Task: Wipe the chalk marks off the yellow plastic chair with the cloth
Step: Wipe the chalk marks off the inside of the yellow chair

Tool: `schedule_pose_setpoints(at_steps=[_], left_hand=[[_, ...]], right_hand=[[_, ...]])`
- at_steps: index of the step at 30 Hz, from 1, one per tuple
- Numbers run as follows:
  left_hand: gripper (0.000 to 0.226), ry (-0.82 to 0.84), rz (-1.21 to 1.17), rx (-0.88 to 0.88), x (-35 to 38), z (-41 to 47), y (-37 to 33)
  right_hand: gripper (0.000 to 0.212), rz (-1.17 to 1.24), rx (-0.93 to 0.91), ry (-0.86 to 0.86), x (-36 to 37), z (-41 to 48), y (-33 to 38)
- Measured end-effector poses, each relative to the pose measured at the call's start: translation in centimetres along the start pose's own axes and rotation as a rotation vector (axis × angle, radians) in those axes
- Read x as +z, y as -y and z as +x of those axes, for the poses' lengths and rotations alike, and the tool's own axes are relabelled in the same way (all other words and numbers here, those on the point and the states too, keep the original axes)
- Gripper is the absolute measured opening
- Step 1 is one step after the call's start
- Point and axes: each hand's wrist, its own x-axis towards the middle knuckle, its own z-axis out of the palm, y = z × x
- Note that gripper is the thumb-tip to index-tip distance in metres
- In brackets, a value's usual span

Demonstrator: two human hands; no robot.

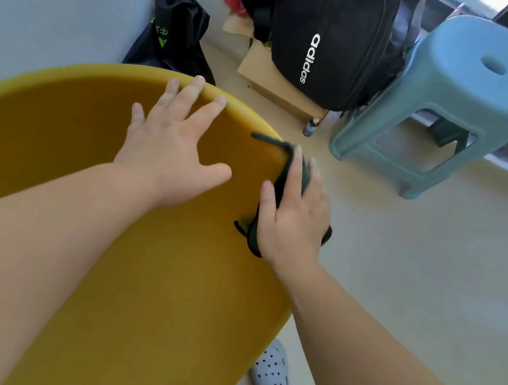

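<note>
The yellow plastic chair (164, 278) fills the lower left of the head view, its curved rim running across the top. My left hand (172, 151) lies flat on the yellow surface with fingers spread, fingertips at the rim. My right hand (296, 213) presses a dark green cloth (283, 170) against the chair's right edge, fingers fairly straight on top of the cloth. The cloth wraps over the edge and sticks out above and below my hand. I can make out no chalk marks on the visible yellow surface.
A light blue plastic stool (456, 101) stands on the floor to the right. A black backpack (332, 37) leans behind a cardboard box (274, 81). A black bag (175, 34) sits by the wall. My foot in a grey perforated shoe (271, 380) is below the chair.
</note>
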Motion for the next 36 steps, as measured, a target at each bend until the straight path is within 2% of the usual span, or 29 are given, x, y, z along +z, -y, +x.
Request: schedule_pose_setpoints(at_steps=[5,10,15,18,21,27,31,34,36], left_hand=[[0.088,-0.039,0.045,-0.027,0.0,0.7,0.2],[0.087,-0.066,0.021,-0.066,0.1,0.8,-0.3],[0.090,-0.045,-0.020,-0.087,-0.2,1.1,-0.6],[0.090,-0.057,-0.040,-0.100,0.3,1.2,-0.8],[0.091,-0.069,-0.055,-0.107,0.7,1.2,-0.8],[0.086,-0.053,-0.053,-0.098,0.4,0.9,-1.0],[0.079,-0.015,-0.069,-0.071,-1.1,1.1,-0.5],[0.082,-0.011,0.021,-0.039,-1.9,0.3,0.9],[0.085,-0.047,0.086,-0.096,-2.0,-1.2,2.6]], right_hand=[[0.055,-0.119,-0.234,-0.039,-0.4,6.9,3.8],[0.059,-0.232,-0.415,-0.047,0.2,5.8,2.2],[0.066,-0.259,-0.324,-0.020,1.7,0.7,-4.9],[0.076,-0.208,-0.226,0.070,2.6,-2.5,-8.5],[0.081,-0.170,-0.262,0.142,2.0,-2.6,-9.0],[0.075,-0.199,-0.354,0.127,-0.6,3.7,-2.6],[0.063,-0.226,-0.506,0.151,-1.9,8.5,3.8],[0.059,-0.286,-0.587,0.175,-1.5,11.0,7.7],[0.058,-0.340,-0.593,0.166,-0.7,11.5,9.8]])
